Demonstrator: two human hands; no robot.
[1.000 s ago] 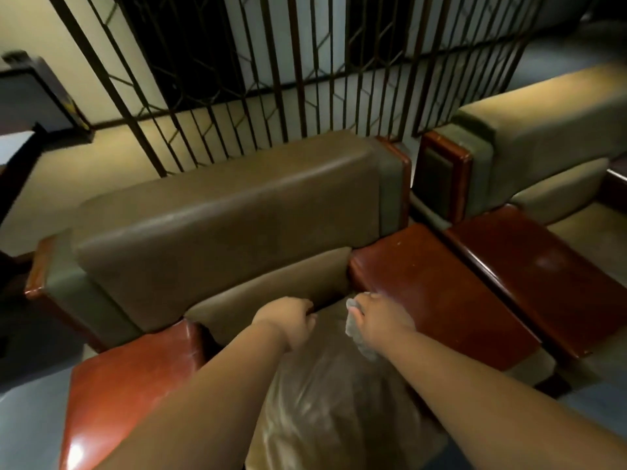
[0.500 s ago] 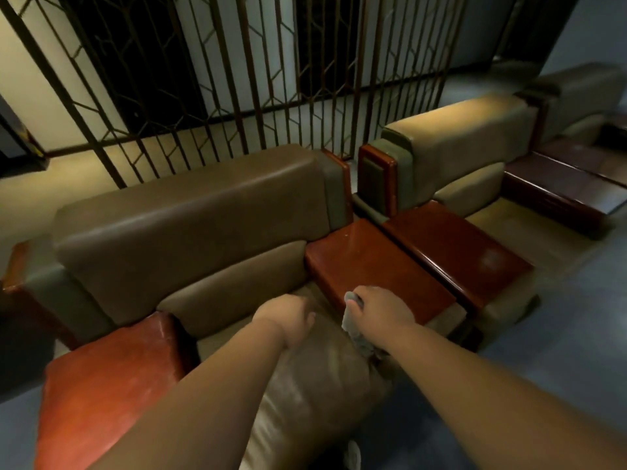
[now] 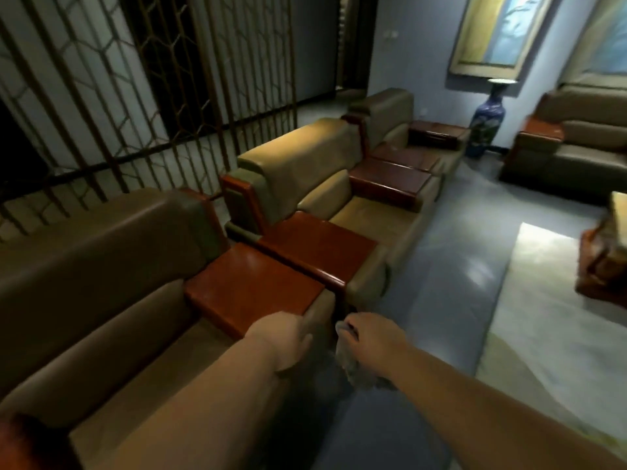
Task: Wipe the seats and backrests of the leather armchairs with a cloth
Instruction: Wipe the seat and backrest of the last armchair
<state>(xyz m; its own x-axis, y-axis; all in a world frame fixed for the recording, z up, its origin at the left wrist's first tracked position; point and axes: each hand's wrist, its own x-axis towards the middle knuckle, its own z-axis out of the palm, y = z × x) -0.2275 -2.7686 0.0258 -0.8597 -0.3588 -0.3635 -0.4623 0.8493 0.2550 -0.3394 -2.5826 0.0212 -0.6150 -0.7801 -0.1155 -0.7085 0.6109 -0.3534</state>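
Observation:
A row of olive-brown leather armchairs with glossy red wooden armrests runs along the metal grille. The nearest armchair (image 3: pixel 101 300) fills the lower left, and a second armchair (image 3: pixel 315 171) stands beyond it. My right hand (image 3: pixel 373 337) grips a crumpled grey cloth (image 3: pixel 356 366), held in the air past the front corner of the nearest chair's right armrest (image 3: pixel 251 286). My left hand (image 3: pixel 283 340) hovers by that same corner with its fingers curled and nothing seen in it.
A third armchair (image 3: pixel 390 113) and a blue floor vase (image 3: pixel 487 120) stand farther along. Another sofa (image 3: pixel 576 144) sits at the right wall. A wooden table edge (image 3: pixel 607 252) juts in at right. Grey floor and a pale rug (image 3: pixel 543 317) lie between.
The view has swung right and pulled back from the first chair's seat. Both hands have come off the seat and now hang by the right armrest's front corner, the cloth still held.

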